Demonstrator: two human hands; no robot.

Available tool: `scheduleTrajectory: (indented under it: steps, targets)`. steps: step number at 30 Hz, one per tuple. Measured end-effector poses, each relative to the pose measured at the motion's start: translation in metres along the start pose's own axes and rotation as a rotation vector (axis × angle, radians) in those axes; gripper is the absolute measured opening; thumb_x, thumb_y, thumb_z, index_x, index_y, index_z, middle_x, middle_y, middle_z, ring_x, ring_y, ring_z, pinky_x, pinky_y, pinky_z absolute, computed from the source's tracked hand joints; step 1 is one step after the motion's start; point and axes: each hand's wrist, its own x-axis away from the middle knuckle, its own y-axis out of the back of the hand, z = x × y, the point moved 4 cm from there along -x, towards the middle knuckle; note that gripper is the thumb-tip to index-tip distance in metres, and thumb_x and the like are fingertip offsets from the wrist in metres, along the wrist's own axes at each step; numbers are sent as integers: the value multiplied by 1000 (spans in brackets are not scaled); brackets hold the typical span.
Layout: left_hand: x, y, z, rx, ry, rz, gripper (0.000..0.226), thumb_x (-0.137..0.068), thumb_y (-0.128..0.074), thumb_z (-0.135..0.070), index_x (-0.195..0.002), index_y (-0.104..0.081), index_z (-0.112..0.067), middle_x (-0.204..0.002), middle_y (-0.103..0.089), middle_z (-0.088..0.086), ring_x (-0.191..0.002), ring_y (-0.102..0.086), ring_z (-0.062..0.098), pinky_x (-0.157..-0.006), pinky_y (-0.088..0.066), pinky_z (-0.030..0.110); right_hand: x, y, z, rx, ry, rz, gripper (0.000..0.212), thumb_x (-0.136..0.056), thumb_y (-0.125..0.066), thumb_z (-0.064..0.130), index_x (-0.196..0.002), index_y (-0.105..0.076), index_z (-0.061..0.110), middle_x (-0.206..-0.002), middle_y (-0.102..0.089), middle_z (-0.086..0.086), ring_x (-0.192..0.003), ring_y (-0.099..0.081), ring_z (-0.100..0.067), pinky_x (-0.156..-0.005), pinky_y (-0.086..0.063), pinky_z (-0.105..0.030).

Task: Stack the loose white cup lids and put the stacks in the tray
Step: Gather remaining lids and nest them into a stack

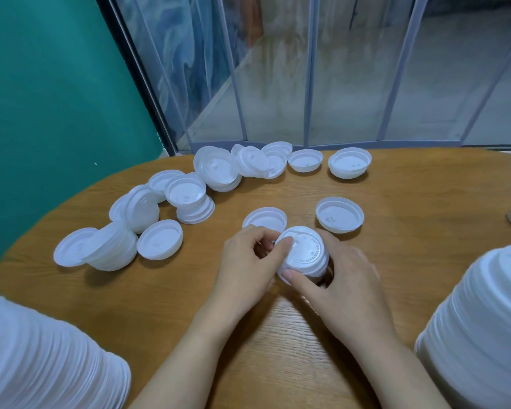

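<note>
Both hands (301, 270) grip a short lid stack (306, 255) — upturned lids (340, 214) just beyond.

A: Operator check, head cam. What's on the arms?

B: Nothing worn. Left hand (250, 261) and right hand (341, 278) are bare, and so are both forearms up to the bottom frame edge.

A: Sleeves, gloves, rings, watch?

B: None in view. Short trimmed fingernails, no polish that I can make out. No markings either.
</note>
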Motion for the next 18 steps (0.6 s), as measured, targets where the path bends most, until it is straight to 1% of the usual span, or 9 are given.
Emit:
scheduleTrajectory:
  steps: [3,5,6,8,10,12,14,16,18]
  targets:
    - [-2,1,-7,-74,10,26,15,-90,-78,-30,-77,-75,-22,-77,-70,-1,-69,-60,10,-66,-48,21,-2,-2,0,19,-18,16,60,-74,-64,75,-126,-56,47,-105,-64,23,-107,-54,-6,-95,-41,-35]
    - [-7,4,-11,-130,24,86,14,-90,-77,-33,-80,-76,-24,-80,-70,-3,-65,-57,3,-64,-45,16,-3,-3,0,24,-26,30,58,-73,-59,78,-121,-57,45,-102,-65,21,-104,-55,-7,-95,-45,-38]
    - [-11,7,-14,-167,27,118,12,-90,-77,-37,-86,-76,-26,-83,-69,-6,-66,-56,-1,-64,-42,13,-3,-3,0,23,-32,29,57,-73,-57,78,-120,-57,45,-102,-65,21,-103,-55,-7,-94,-45,-38]
    - [-22,9,-25,-272,-25,173,16,-92,-74,-43,-102,-75,-31,-94,-66,-12,-77,-56,-3,-69,-40,12,-2,-1,1,24,-40,25,59,-72,-56,78,-120,-57,45,-101,-63,22,-103,-54,-7,-93,-45,-36]
    - [-38,2,-46,-327,-128,251,18,-94,-71,-42,-111,-73,-35,-102,-64,-16,-91,-57,-1,-78,-44,17,-1,1,4,32,-44,26,60,-71,-57,77,-121,-55,44,-101,-60,23,-104,-53,-7,-93,-43,-35]
    - [-54,-18,-67,-348,-194,396,17,-94,-73,-37,-110,-75,-36,-107,-65,-16,-102,-58,1,-87,-47,23,0,2,5,42,-50,40,60,-71,-59,77,-120,-52,43,-102,-57,22,-105,-50,-7,-93,-41,-33]
    - [-68,-42,-80,-410,-219,554,15,-91,-76,-33,-106,-78,-36,-110,-66,-18,-105,-59,2,-90,-49,28,3,0,5,48,-59,64,64,-72,-63,75,-125,-48,42,-105,-54,20,-107,-48,-9,-93,-40,-31]
    - [-80,-62,-85,-477,-238,657,16,-87,-80,-32,-102,-79,-36,-113,-65,-21,-105,-60,1,-87,-49,28,5,-1,5,54,-64,61,65,-74,-62,73,-126,-48,37,-105,-52,18,-107,-48,-11,-92,-39,-31]
    - [-90,-77,-86,-535,-242,709,19,-83,-84,-33,-101,-79,-37,-114,-63,-22,-103,-58,-4,-79,-43,21,6,-2,5,70,-59,56,67,-75,-53,75,-128,-47,34,-105,-52,17,-108,-49,-13,-93,-39,-31]
